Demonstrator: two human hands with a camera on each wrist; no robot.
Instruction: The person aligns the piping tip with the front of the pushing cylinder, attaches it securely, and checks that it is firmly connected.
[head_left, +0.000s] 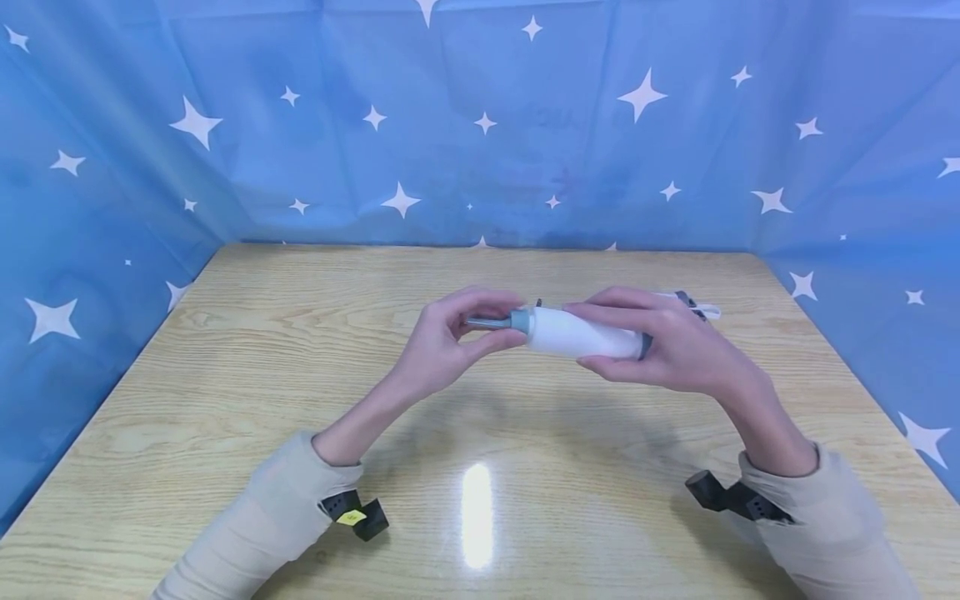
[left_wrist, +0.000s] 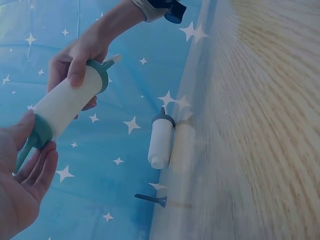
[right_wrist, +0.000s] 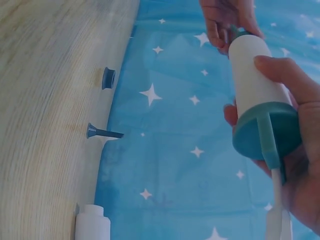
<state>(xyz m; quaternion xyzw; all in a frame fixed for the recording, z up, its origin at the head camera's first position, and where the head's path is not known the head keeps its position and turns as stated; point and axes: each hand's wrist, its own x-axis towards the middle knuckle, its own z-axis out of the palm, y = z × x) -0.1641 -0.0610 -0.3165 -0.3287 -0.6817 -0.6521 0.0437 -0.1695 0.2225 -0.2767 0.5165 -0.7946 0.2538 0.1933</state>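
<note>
Both hands hold a white squeeze bottle (head_left: 573, 333) lengthwise above the table. With thumb and fingers, my left hand (head_left: 457, 333) pinches the teal cap (left_wrist: 42, 131) at one end, its thin nozzle (head_left: 487, 322) pointing into that palm. My right hand (head_left: 660, 337) grips the white body near the other end, thumb along the side. That end carries a second teal cap (right_wrist: 267, 131), with a spout that ends in a pale tip (left_wrist: 116, 58). Cap and body meet; how tightly cannot be told.
Beyond the hands, a second white bottle (left_wrist: 160, 142) with a dark grey nozzle cap stands on the wooden table (head_left: 300, 375). A small dark nozzle piece (right_wrist: 104, 132) stands nearby, and a dark ring (right_wrist: 108, 78) lies farther along. A blue star-patterned curtain (head_left: 480, 158) encloses the back and sides.
</note>
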